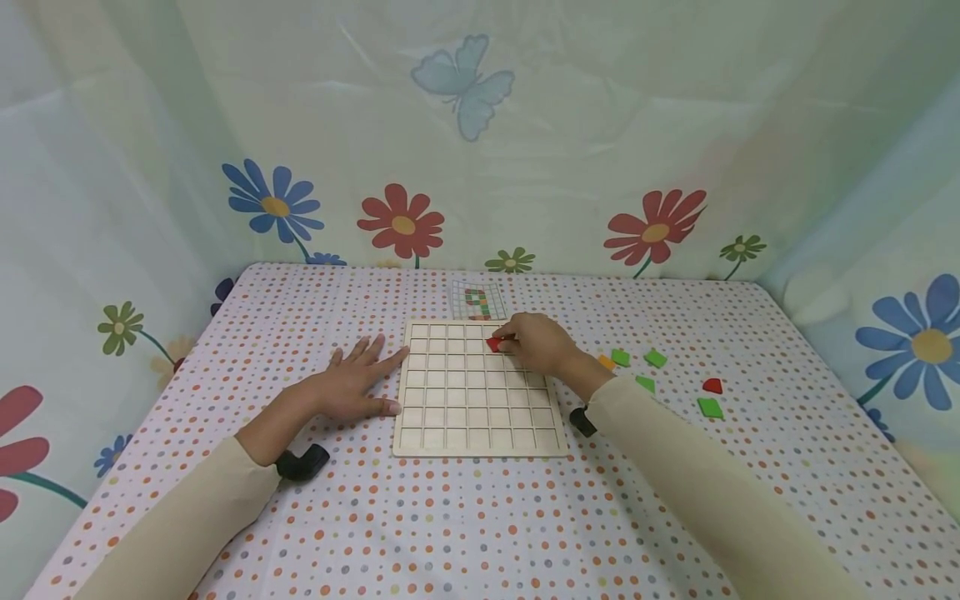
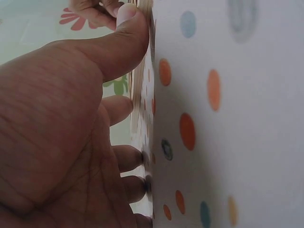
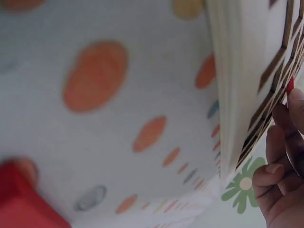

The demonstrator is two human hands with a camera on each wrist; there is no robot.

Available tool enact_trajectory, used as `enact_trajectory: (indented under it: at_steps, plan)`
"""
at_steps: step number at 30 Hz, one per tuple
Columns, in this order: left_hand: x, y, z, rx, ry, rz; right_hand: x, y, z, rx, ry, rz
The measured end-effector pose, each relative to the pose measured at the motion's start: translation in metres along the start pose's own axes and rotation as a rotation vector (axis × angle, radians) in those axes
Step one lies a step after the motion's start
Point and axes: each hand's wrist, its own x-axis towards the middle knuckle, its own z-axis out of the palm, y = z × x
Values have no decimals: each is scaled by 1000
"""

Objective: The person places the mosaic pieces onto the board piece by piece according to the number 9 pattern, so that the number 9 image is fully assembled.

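A pale wooden board (image 1: 480, 418) with a square grid lies flat on the table. My right hand (image 1: 536, 343) pinches a red piece (image 1: 493, 343) between thumb and fingers over the upper right cells. In the right wrist view, only a sliver of that red piece (image 3: 290, 85) shows at the fingertips, right by the grid. Whether it touches the board I cannot tell. Along the board's left edge rests my left hand (image 1: 352, 383), fingers spread, thumb and index finger touching the rim. The left wrist view shows its thumb (image 2: 128, 38) against the board's side.
Behind the board is a card (image 1: 477, 300) printed with a coloured grid pattern. Right of the board lie several green pieces (image 1: 709, 407), an orange piece (image 1: 606, 362) partly behind the right arm, and another red piece (image 1: 712, 386). A dotted cloth (image 1: 420, 525) covers the table.
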Motion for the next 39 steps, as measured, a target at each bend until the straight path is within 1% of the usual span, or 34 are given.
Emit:
enact_trajectory:
  at_steps: [8, 15, 24, 29, 39]
  plan:
    - [0, 1, 0, 1, 4, -3, -1, -2, 4, -22, 32, 12]
    - [0, 1, 0, -5, -2, 0, -1, 0, 7, 29, 32, 43]
    - [1, 2, 0, 9, -2, -6, -2, -2, 7, 38, 68, 83]
    - [0, 0, 0, -2, 3, -5, -3, -4, 7, 56, 60, 107]
    - [1, 0, 1, 13, 0, -5, -3, -3, 4, 25, 39, 100]
